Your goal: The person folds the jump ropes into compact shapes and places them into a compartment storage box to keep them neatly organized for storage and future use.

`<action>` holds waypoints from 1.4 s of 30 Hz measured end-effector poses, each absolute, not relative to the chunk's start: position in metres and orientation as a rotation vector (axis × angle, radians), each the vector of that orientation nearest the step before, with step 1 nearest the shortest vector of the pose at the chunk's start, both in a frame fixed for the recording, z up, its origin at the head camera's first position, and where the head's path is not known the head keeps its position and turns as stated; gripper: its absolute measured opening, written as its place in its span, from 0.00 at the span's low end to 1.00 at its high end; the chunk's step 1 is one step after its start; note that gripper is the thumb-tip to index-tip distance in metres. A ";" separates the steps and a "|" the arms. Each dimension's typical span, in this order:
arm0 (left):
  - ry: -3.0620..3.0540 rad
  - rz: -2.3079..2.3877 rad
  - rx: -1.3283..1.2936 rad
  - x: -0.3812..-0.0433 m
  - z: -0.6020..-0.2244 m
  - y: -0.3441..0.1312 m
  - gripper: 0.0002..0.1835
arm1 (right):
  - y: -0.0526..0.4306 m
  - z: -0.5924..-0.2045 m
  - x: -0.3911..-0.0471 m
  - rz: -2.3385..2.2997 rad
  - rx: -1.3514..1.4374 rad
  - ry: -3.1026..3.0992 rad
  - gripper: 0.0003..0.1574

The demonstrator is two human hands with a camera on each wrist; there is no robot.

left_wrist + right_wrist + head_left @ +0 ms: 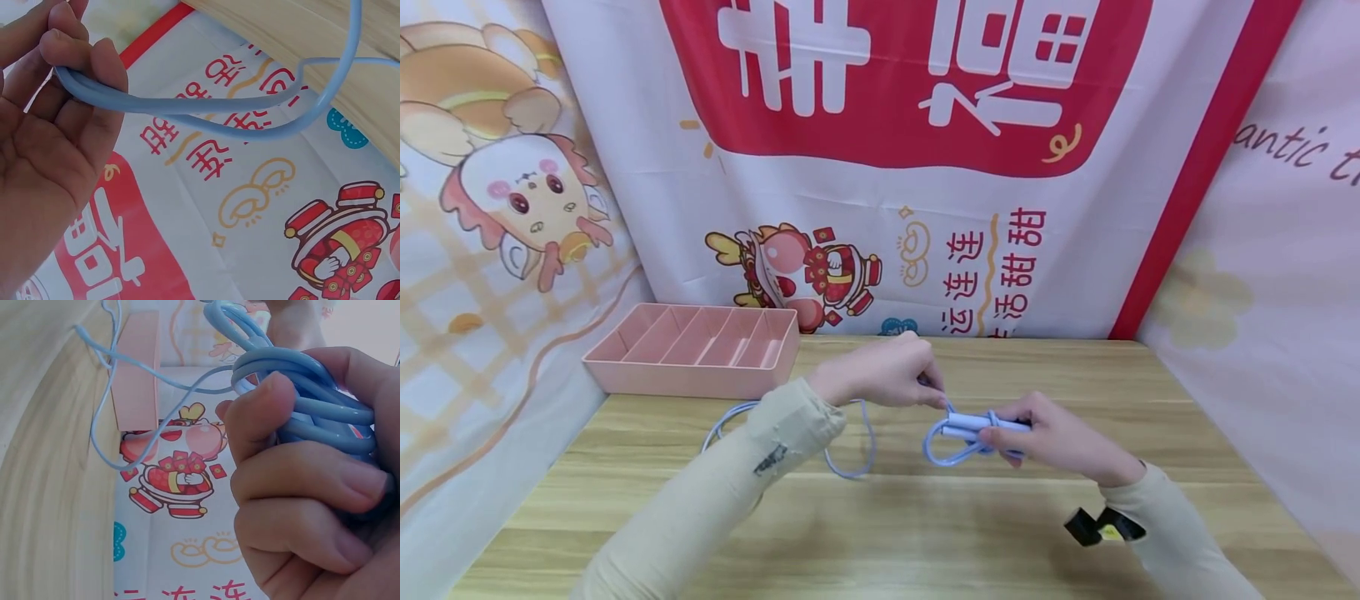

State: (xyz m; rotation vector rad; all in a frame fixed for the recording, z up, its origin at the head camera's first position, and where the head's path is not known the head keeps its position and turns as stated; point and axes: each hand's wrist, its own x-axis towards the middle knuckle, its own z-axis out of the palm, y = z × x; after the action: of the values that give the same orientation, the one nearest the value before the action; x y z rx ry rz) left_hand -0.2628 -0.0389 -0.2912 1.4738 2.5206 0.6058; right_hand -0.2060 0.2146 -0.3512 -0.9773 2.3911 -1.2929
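My right hand grips a light blue jump rope, its two smooth handles side by side with cord wound around them. In the right wrist view, curled fingers wrap the bundle, and several turns of cord show above them. Just left of the bundle, my left hand pinches the cord close to the handle ends. Two strands of cord run out from between the left fingers in the left wrist view. A loose length of cord trails behind the left forearm; part of it is hidden.
A pink box with several narrow compartments stands at the back left of the wooden table, against the printed cloth. Cloth also hangs on both sides. A small black clip-like object is by the right sleeve.
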 end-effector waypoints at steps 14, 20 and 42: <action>2.755 0.404 1.534 -0.246 -0.282 -0.019 0.09 | 0.208 -0.357 -0.206 -1.281 -0.869 2.445 0.19; 2.929 0.350 1.681 -0.224 -0.284 -0.008 0.11 | 0.204 -0.355 -0.205 -1.325 -0.794 2.483 0.14; 2.871 1.311 1.964 -0.207 -0.364 -0.030 0.13 | 0.200 -0.350 -0.197 -1.587 -0.555 2.322 0.25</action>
State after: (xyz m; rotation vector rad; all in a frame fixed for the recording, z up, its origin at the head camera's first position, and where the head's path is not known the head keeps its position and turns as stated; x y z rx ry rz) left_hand -0.2074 -0.0301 -0.3643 1.9636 2.8711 1.3107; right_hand -0.1974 0.1998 -0.3504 -0.5552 2.3219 -1.5866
